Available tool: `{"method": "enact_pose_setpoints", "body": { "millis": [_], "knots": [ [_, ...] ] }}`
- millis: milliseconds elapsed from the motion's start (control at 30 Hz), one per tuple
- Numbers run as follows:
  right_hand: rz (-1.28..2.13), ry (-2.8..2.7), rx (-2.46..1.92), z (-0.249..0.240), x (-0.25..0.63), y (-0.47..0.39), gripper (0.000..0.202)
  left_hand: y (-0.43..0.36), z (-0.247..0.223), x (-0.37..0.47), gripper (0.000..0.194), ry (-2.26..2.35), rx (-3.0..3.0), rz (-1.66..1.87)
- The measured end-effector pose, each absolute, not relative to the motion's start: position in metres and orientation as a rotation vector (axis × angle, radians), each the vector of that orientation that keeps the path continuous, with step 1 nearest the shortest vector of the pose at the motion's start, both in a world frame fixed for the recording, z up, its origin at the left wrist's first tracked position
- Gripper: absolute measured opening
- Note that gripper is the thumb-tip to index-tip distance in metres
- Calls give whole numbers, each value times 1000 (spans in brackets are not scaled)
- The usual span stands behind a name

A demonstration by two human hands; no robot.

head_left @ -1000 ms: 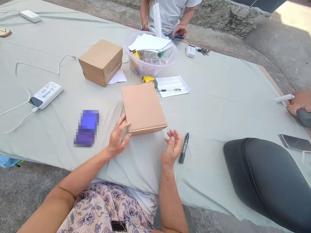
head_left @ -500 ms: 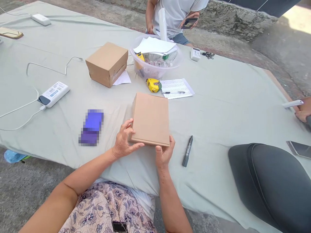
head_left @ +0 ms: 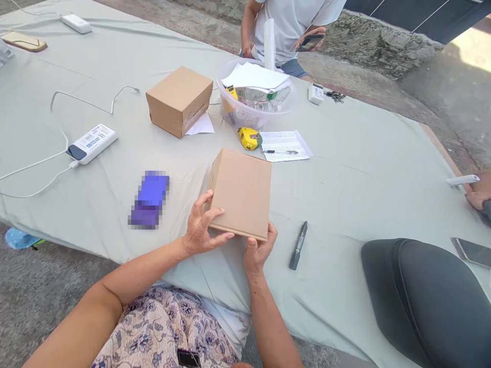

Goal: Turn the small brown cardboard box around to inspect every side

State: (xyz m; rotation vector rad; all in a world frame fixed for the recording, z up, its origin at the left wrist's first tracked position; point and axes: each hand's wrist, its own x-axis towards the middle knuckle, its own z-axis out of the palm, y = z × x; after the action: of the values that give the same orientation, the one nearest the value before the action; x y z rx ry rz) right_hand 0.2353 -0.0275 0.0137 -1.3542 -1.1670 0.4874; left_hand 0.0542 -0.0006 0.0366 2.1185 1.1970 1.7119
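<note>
A closed brown cardboard box (head_left: 243,191) is before me at the near side of the table, gripped from two sides. My left hand (head_left: 201,227) presses its near-left corner, thumb along the front edge and fingers on the left side and top. At the near-right corner, my right hand (head_left: 261,250) curls around the box with the thumb in front; some of its fingers are hidden behind the box. A black marker (head_left: 298,245) lies to the right of the box. Left of my left hand is a blurred-out blue phone-shaped item (head_left: 149,199).
Behind the box are a yellow tape measure (head_left: 249,138), a printed sheet (head_left: 286,144) with a pen, another cardboard box (head_left: 179,101) and a filled plastic basin (head_left: 255,115). A white power bank (head_left: 92,144) with cables lies left. A black rounded object (head_left: 429,296) stands right. A person (head_left: 291,30) sits opposite.
The view has shifted slightly, so most things appear a little further right. The box looks slightly more tilted, and both hands keep hold of it.
</note>
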Motion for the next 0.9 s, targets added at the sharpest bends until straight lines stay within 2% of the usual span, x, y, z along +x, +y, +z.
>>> {"method": "enact_pose_setpoints", "body": {
  "millis": [133, 400, 700, 900],
  "knots": [
    [448, -1198, -1372, 13, 236, -28, 74, -1, 38, 50, 57, 1261, 2116, 1645],
    [436, -1201, -1344, 15, 235, -28, 67, -4, 42, 52, 41, 1213, 2072, 1632],
    [545, -1232, -1327, 7, 239, -28, 68, 4, 42, 43, 52, 1175, 2007, 1639],
    [445, -1187, -1317, 9, 240, -26, 72, 4, 40, 44, 51, 1036, 2007, 1597]
  ]
}}
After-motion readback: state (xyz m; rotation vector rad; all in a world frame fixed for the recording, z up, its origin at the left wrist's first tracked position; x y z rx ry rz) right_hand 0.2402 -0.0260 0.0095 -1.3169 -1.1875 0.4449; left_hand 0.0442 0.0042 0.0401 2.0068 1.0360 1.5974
